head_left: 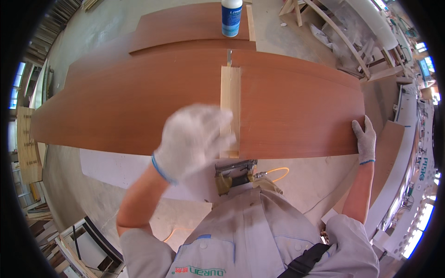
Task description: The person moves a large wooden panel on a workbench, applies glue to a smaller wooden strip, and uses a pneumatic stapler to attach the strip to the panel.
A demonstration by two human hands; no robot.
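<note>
My left hand (192, 139), in a white knitted glove with a blue cuff, hovers over the near edge of a long reddish-brown wooden panel (116, 106). It is blurred; its fingers look apart, and I see nothing in them. Beside them runs a pale wooden strip (231, 92), set between the long panel and a shorter brown panel (301, 106). My right hand (365, 143), gloved alike, grips the shorter panel's right edge near its front corner, thumb and fingers spread around that edge. A nail gun (234, 178) with a yellow hose lies just below the panels, close to my body.
Another brown board (185, 25) lies at the far side, with a white-and-blue bottle (231, 18) standing on it. A wooden frame (343, 39) and plastic sheeting are at the far right. Stacked timber (44, 41) stands at the far left. A long machine (405, 120) runs along the right.
</note>
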